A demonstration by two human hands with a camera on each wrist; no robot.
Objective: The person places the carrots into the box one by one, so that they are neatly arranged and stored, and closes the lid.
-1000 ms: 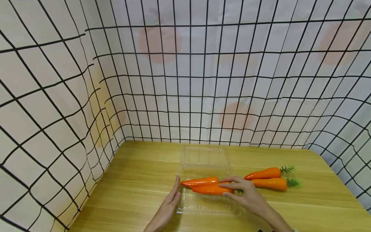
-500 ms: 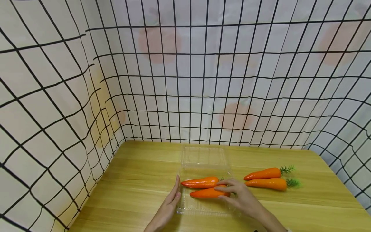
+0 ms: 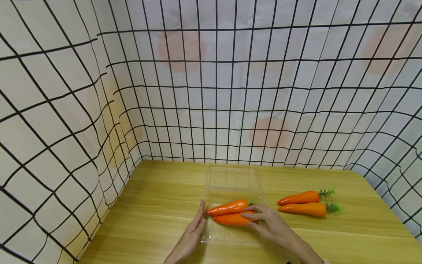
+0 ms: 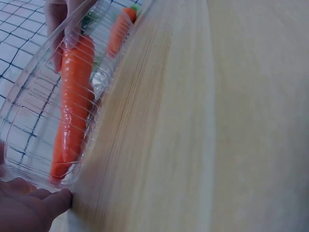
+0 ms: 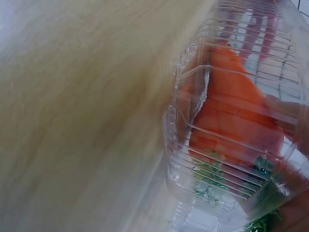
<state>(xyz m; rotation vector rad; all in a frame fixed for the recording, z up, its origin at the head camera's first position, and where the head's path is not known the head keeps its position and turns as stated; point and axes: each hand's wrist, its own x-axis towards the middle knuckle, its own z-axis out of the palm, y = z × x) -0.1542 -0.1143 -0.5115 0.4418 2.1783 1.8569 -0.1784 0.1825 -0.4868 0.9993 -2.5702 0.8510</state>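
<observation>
I judge this placing, right grip [image 3: 269, 222] pinching the nearer tapered orange carrot [image 3: 228, 219] inside a clear rectangular plastic box [image 3: 230, 234], left grip [image 3: 196, 224] straight-fingered, release next

Screened booth [image 3: 66, 121]; gridded sheets [image 3: 224, 99]; table [image 3: 158, 194]

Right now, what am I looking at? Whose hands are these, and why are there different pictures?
There's no robot, just a person's left hand and right hand. One picture comes from a camera on the head, looking down; the others come from cameras on the wrists. On the wooden table is an open, clear box with two orange carrots inside. Two more carrots lie to its right. The right hand holds the nearer carrot in the box, and the left hand touches the box's side.
</observation>
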